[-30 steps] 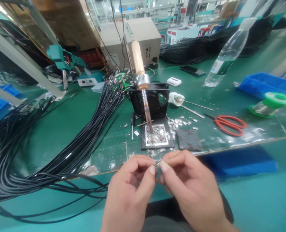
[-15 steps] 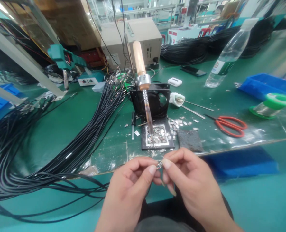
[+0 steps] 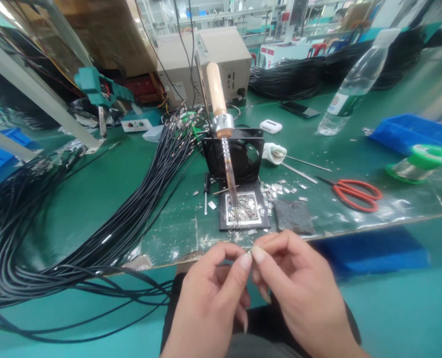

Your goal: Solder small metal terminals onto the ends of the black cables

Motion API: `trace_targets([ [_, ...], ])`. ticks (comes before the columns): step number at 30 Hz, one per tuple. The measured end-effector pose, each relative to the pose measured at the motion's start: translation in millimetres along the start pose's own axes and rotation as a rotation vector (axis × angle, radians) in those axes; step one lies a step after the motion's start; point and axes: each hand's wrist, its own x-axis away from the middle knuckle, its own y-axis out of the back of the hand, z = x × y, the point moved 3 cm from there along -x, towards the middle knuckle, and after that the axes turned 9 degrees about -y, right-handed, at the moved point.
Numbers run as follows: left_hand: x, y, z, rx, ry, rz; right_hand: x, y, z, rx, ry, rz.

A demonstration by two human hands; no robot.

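Note:
Just in front of the bench edge, my left hand point(image 3: 221, 283) and my right hand point(image 3: 293, 276) meet, each pinching with thumb and forefinger. Between the fingertips is a small silvery metal piece point(image 3: 249, 252), mostly hidden by the thumbs; its exact kind I cannot make out. Beyond them a soldering iron point(image 3: 217, 92) with a wooden handle slants down, its tip over a black tray point(image 3: 224, 223) with a pale frame full of small metal bits. More small metal pieces point(image 3: 276, 191) lie scattered beside it.
A black fan point(image 3: 233, 154) stands behind the tray. To the left runs a bundle of black cables point(image 3: 131, 214), hanging over the edge. On the right are red-handled scissors point(image 3: 357, 194), a solder spool point(image 3: 414, 166), a blue bin point(image 3: 407, 132), a water bottle point(image 3: 349, 99) and a dark sponge-like pad point(image 3: 293, 216).
My left hand has shifted right, closer to my right hand, and its thumb now covers more of the small metal piece. My right hand has hardly moved.

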Motion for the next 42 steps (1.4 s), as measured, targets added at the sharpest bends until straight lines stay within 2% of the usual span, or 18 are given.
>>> trace_targets([
  [5, -7.6, 2.9, -2.1, 0.181, -0.082, 0.015, -0.8, -0.5, -3.7, -0.052, -0.042, 0.041],
  [9, -9.5, 8.1, -0.2, 0.205, -0.096, 0.042, -1.3, 1.2, -11.2, -0.111, -0.12, 0.09],
  [14, -10.3, 15.0, 0.8, 0.151, -0.067, 0.08, -0.9, 8.6, -20.2, -0.099, -0.246, 0.168],
  [21, -9.6, 18.4, -2.6, 0.025, 0.094, 0.138, -5.3, 19.7, -9.7, 0.083, -0.235, 0.305],
  [25, -10.5, 19.9, -6.9, -0.045, 0.04, 0.183, -7.9, 19.5, -4.4, 0.239, -0.173, 0.358],
  [28, -11.0, 22.7, -5.2, -0.128, 0.017, 0.196, -8.8, 19.8, -9.6, 0.205, -0.226, 0.343],
  [30, -10.6, 24.8, -3.1, -0.215, -0.028, 0.155, -8.9, 20.0, -15.3, 0.158, -0.285, 0.339],
  [35, -7.0, 25.2, -1.9, -0.348, -0.19, -0.029, -8.7, 19.5, -21.8, 0.024, -0.376, 0.372],
  [38, -7.6, 22.4, -1.5, -0.332, -0.17, -0.068, -8.1, 15.0, -20.8, -0.092, -0.448, 0.396],
  [42, -14.4, 18.6, -0.3, -0.256, -0.089, -0.056, -9.5, 3.8, -19.2, -0.208, -0.507, 0.409],
])
